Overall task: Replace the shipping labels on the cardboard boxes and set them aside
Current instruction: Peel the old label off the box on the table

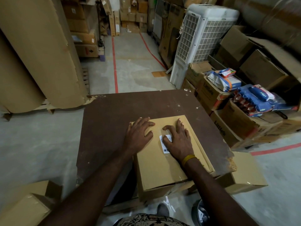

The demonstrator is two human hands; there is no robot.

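The cardboard box (pixel 160 162) is already wearing a white label (pixel 165 143), which the flat right hand (pixel 178 139) is pressing down while the spread left hand (pixel 138 133) is steadying it; setting aside is seemingly remaining

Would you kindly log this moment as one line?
left hand flat on cardboard box | right hand pressing shipping label | box on table

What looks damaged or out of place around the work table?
The table has a chewed, crumbling corner at near right, and white scuffs near its far edge. The box overhangs the near edge. Paper scraps litter the floor below. Both hands, left and right, lie flat on the box; the right covers part of the label.
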